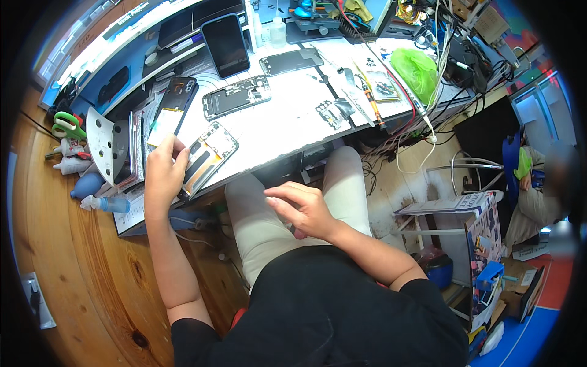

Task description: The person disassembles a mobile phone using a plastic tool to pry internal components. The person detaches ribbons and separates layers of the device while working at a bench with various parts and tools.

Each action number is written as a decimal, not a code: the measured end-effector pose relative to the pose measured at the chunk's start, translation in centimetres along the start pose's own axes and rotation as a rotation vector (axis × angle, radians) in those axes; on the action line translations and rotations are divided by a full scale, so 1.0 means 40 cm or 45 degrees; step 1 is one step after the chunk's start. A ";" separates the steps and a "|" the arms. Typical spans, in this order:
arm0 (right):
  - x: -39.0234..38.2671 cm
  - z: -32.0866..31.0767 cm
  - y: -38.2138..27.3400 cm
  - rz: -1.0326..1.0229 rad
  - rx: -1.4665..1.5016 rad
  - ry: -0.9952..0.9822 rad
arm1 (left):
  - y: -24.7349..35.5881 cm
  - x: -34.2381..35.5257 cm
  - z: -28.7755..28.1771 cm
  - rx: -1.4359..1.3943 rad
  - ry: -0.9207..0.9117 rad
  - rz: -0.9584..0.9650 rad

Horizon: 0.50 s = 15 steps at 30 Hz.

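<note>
My left hand (171,156) is at the desk's front left, fingers curled together beside the left edge of an opened phone frame (208,153) with an orange strip inside; what they grip is hidden. My right hand (293,208) hovers over my lap, open, fingers loosely bent and holding nothing visible. Behind them lie an opened phone body (235,98), a detached black screen (290,61), a dark phone (174,101) and small boards (330,113). An upright phone (225,46) stands at the back. An orange-handled screwdriver (371,104) and metal tools lie to the right.
Green scissors (68,125), a blue blower (87,185) and a spray bottle (110,204) sit at the left end. A green bag (413,73) and tangled cables (443,92) crowd the right. A seated person (529,202) and a printed carton (483,244) are at right.
</note>
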State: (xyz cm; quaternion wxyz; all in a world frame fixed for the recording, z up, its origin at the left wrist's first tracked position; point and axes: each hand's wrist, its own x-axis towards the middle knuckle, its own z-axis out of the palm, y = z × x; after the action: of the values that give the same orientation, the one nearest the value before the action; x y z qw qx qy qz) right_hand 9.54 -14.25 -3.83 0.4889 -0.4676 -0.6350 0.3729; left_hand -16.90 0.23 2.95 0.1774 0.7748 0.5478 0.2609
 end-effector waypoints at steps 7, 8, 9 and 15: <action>0.049 0.099 0.010 0.327 0.296 -0.231 | -0.023 -0.004 0.026 0.052 0.061 0.077; 0.054 0.111 0.015 0.353 0.374 -0.254 | -0.024 -0.005 0.026 0.115 0.069 0.108; 0.059 0.119 0.010 0.388 0.430 -0.280 | -0.024 -0.007 0.026 0.145 0.068 0.107; 0.099 0.171 -0.006 0.615 0.754 -0.364 | 0.007 0.010 0.003 0.145 -0.162 -0.187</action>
State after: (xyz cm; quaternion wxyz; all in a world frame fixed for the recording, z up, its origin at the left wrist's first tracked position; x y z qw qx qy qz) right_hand 2.50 -10.65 -4.21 0.4075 -0.3857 -0.4337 0.7051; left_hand -16.52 0.52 3.08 0.1862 0.7565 0.6046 0.1662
